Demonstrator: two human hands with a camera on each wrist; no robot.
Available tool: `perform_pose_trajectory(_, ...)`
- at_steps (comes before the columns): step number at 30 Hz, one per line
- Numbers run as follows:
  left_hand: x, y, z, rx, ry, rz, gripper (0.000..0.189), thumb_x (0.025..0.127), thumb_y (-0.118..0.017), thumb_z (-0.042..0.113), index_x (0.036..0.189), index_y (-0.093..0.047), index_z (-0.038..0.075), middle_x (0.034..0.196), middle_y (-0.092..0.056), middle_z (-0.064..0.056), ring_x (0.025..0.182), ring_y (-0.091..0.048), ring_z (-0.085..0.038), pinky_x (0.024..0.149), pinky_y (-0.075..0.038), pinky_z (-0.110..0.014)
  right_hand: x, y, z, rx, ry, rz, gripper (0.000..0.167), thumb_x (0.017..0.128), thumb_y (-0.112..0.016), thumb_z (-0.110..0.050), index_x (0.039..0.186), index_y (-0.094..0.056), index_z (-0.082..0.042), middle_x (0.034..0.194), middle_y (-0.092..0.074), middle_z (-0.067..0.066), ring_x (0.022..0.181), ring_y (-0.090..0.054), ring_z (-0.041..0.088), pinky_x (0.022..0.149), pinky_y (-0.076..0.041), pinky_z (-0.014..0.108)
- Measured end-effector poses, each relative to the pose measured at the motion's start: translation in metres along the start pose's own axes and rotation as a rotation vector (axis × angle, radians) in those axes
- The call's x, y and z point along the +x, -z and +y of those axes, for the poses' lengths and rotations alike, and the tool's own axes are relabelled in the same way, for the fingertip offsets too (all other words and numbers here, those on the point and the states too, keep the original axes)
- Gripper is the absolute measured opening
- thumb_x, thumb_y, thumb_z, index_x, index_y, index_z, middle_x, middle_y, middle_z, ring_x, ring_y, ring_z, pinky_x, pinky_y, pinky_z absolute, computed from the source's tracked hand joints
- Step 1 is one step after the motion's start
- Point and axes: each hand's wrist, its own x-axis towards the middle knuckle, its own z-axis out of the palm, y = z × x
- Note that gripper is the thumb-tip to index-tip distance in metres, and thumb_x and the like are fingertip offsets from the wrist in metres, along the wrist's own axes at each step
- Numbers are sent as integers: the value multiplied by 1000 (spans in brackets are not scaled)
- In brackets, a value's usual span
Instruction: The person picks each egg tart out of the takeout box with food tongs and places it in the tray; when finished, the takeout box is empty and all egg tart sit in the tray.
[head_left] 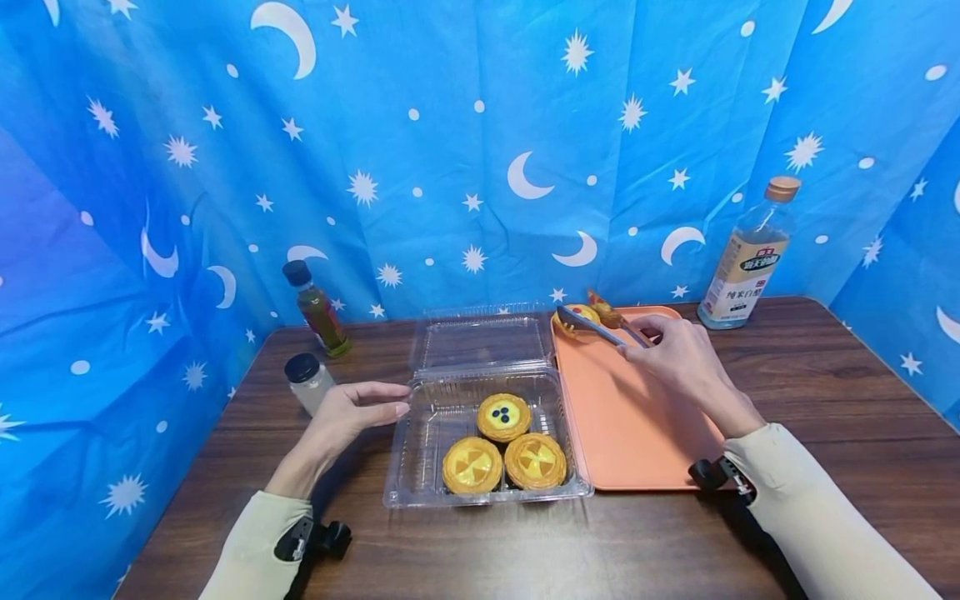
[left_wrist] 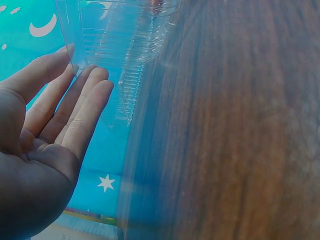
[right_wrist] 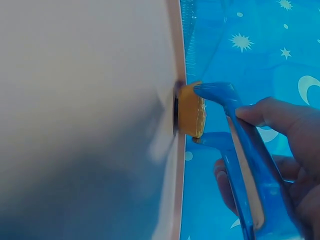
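Observation:
My right hand point(head_left: 675, 354) grips metal tongs point(right_wrist: 252, 160) over the tray's far left corner. Their two tips sit on either side of an egg tart point(right_wrist: 191, 111), right at the surface of the orange tray point(head_left: 630, 417). A clear plastic container point(head_left: 442, 400) stands open left of the tray, its lid point(head_left: 483, 342) laid back. Inside it are a tart with dark berries point(head_left: 504, 417) and two tarts with wedge-shaped toppings, one on the left point(head_left: 472, 465) and one on the right point(head_left: 535, 461). My left hand point(head_left: 352, 417) touches the container's left rim with thumb and fingertips, fingers nearly straight.
A black-capped jar point(head_left: 309, 379) stands just behind my left hand, with a small dark bottle point(head_left: 318, 312) farther back. At the back right is a tall labelled bottle point(head_left: 750, 258). A blue curtain point(head_left: 450, 150) hangs behind the wooden table point(head_left: 480, 554).

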Motion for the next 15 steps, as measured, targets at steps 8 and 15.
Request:
perform_pose_trajectory(8,-1,0,1,11,1,-1,39,91,-88,22,123,-78,1,119,-77,-13,109,-72,-20,92,-56,-28,0,5,-3,29,-51,-41,46,92,-81,-27,126,-71,4,108,-73,22,87,-65,32,70,-47,41)
perform_pose_trajectory(15,-1,0,1,42,-1,2,40,91,-88,25,123,-78,3,120,-77,-11,116,-69,-23,96,-54,-29,-1,14,-5,25,-51,-62,54,94,-80,-32,132,-69,3,109,-73,24,84,-66,31,66,-48,39)
